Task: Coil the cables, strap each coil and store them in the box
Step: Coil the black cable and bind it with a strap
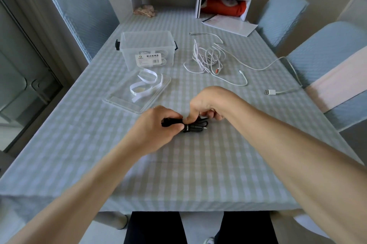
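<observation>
Both hands are bunched up on a little black cable coil (195,125) mid-desk. The left hand (156,124) has its grip pinched tight round the coil's left end, thumb and fingers curled on it. The right hand (206,104) comes over the top, fingers curled down onto the dark strap (187,127) wrapped round the middle, so that grip is narrow too.

Just behind them lies the clear lid (139,94), flat on the desk (178,174), with loose white straps (146,82) on it. Past that stands the clear box (148,49), open-topped, white coils already inside. To the right there's a tangle of white cables (208,57), one trailing toward the desk's right edge with its USB plug (270,92) near the rim.

Plenty of bare checked cloth between the hands and the near edge.
</observation>
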Demonstrator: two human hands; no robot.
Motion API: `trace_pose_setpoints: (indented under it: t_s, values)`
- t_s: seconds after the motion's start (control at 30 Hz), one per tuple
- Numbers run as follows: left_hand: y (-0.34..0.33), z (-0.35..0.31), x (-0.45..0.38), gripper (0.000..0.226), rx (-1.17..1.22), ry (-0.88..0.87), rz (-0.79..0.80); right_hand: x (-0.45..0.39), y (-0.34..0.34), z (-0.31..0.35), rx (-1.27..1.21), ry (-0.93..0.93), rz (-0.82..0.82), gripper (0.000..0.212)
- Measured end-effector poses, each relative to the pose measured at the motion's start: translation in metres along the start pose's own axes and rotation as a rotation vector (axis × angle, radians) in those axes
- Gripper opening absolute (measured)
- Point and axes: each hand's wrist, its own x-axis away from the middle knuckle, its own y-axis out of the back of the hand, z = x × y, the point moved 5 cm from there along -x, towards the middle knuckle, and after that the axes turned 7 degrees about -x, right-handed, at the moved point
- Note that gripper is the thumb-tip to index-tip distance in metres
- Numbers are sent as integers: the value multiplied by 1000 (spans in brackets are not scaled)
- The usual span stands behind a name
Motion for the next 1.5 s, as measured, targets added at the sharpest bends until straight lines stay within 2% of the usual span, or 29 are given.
trace_pose_setpoints:
  t_s: [0.1, 0.17, 0.27, 0.5, 0.57, 0.73, 0.9, 0.97, 1.03, 1.13, 1.33, 1.5]
  values:
    - [-1, 5, 2, 18, 23, -39, 11, 6, -1, -11, -27, 55, -118, 44]
    - [-2, 7, 4, 20, 45, -83, -4, 8, -5, -24, -200, 181, -254, 40]
    - [-3, 7, 7, 29, 55, -132, -37, 11, -14, -35, -378, 351, -317, 30]
    - [-2, 6, 9, 28, 74, -180, -57, 10, -19, -42, -407, 413, -418, 29]
    - [-1, 6, 7, 30, 66, -179, -50, 14, -22, -44, -339, 494, -506, 33]
    - [-3, 8, 0, 44, 55, -200, -2, 20, -39, -50, -318, 792, -654, 24]
    - [-3, 5, 0, 35, 98, -219, 32, 26, -43, -48, -229, 912, -833, 16]
    - [-3, 6, 0, 34, 94, -216, 35, 27, -44, -45, -209, 948, -807, 9]
    - [-3, 5, 1, 33, 86, -223, 33, 28, -42, -43, -241, 951, -713, 2]
    - [-4, 2, 3, 29, 49, -272, -8, 26, -34, -43, -335, 884, -593, 9]
    - [-4, 0, 9, 19, -116, -386, -116, 26, -25, -28, -310, 806, -612, 14]
    - [-6, 1, 9, 24, -86, -421, -127, 13, -18, -21, -280, 601, -499, 14]
